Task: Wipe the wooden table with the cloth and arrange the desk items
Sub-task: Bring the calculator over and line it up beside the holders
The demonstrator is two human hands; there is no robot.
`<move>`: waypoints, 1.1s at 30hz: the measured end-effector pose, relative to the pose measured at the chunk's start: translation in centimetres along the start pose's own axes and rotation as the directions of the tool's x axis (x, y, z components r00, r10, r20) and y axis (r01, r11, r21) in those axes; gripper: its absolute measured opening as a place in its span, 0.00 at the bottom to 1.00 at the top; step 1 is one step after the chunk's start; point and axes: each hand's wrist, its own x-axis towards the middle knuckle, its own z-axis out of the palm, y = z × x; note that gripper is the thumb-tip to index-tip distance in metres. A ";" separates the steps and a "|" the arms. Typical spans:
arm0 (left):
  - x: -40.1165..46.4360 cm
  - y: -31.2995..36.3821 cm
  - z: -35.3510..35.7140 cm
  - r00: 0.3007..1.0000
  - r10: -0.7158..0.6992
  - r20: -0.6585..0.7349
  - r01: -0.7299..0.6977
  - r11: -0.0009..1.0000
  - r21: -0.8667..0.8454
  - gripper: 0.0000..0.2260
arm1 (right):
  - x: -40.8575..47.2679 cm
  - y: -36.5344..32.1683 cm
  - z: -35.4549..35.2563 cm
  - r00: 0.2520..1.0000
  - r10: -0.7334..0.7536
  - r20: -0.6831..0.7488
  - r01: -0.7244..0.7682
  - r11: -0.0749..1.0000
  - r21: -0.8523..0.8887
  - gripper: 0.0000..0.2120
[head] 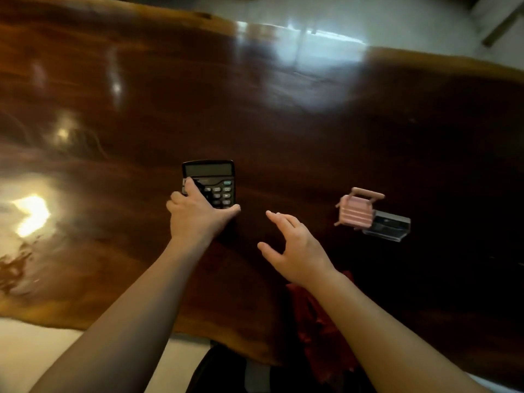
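Observation:
A black calculator (pixel 211 173) lies flat near the middle of the dark wooden table (pixel 283 123). My left hand (pixel 195 215) covers its lower half, fingers along the left side and thumb at the bottom right corner. My right hand (pixel 292 248) hovers just right of it with fingers spread and nothing in it. A red cloth (pixel 320 330) lies crumpled on the table's near edge, partly under my right forearm. Further right, a small pink chair-shaped holder (pixel 357 211) rests against a clear plastic holder (pixel 390 226).
The glossy tabletop reflects bright light at the left and far middle. Its wavy near edge runs along the bottom, with pale floor (pixel 34 350) below. Light floor also shows past the far edge.

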 end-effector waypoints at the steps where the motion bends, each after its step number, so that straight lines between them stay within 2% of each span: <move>1: -0.4 1.5 0.6 1.000 0.025 0.011 -0.025 1.000 0.013 0.58 | -0.4 1.0 -0.7 1.000 0.017 -0.020 -0.016 1.000 0.009 0.35; 8: -3.4 10.0 4.8 0.982 0.177 0.068 -0.181 0.981 0.069 0.57 | -3.3 6.8 -4.3 0.983 0.129 -0.128 -0.124 0.991 0.046 0.36; 15: -5.1 15.6 9.4 0.968 0.207 0.145 -0.228 0.962 0.148 0.57 | -6.2 11.7 -6.3 0.964 0.210 -0.165 -0.200 0.977 0.077 0.36; 19: -5.3 17.3 11.7 0.959 0.230 0.167 -0.263 0.942 0.210 0.57 | -7.6 13.6 -6.8 0.954 0.252 -0.163 -0.240 0.966 0.092 0.36; 33: -6.0 18.0 15.3 0.976 0.164 0.147 -0.204 0.924 0.323 0.59 | -9.2 15.9 -7.0 0.950 0.282 -0.135 -0.268 0.956 0.116 0.35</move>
